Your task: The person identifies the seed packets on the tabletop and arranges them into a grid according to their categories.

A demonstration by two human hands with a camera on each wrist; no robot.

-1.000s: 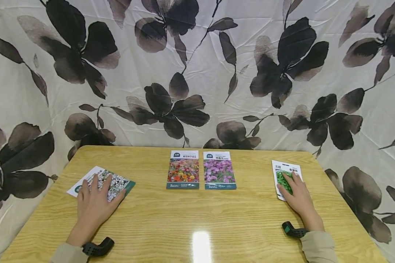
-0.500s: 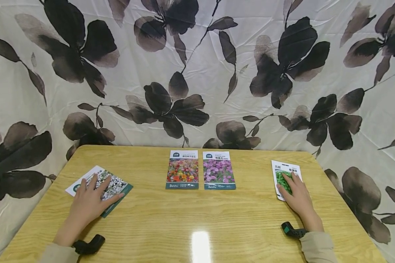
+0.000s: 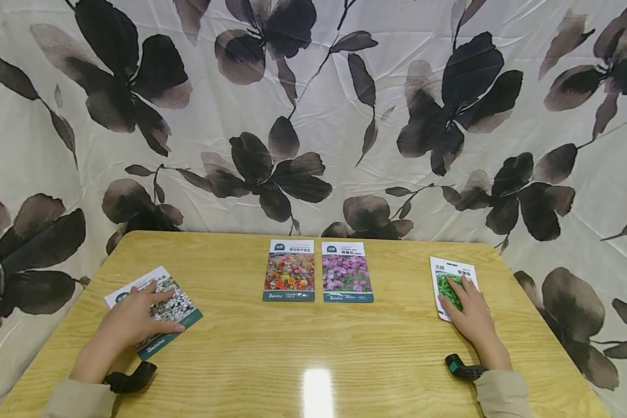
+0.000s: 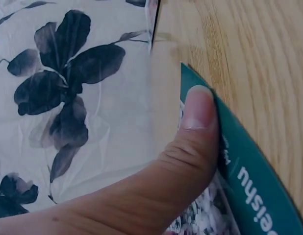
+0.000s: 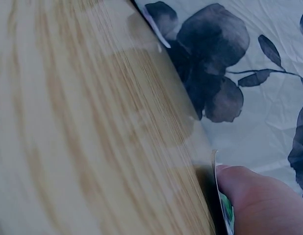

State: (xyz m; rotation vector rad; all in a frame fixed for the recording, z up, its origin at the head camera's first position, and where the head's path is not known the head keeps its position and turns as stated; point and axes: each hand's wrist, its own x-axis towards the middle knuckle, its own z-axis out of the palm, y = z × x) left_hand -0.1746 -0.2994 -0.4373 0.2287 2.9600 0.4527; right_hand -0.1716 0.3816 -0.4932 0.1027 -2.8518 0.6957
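White-flower seed packet [image 3: 175, 305] lies angled at left on the surface [image 3: 251, 348], under the spread left hand [image 3: 125, 322]; the right hand [image 3: 472, 316] rests, thumb apart, on the green-leaf seed packet [image 3: 443, 283] at right. Positioning seems in hand; lifting would call for reaching beneath an edge.

There are four flat, rectangular printed packets: one white-flower packet [image 3: 180, 305], one multicoloured-flower packet [image 3: 291, 273], one pink-purple-flower packet [image 3: 346, 274] and one green-leaf packet [image 3: 453, 266]. Two bare hands show, a left hand [image 3: 128, 318] and a right hand [image 3: 472, 316], with two beige fabric sleeves [image 3: 503, 395], two curved black wrist-worn devices [image 3: 130, 378] and one yellowish wood-grain table [image 3: 230, 348].
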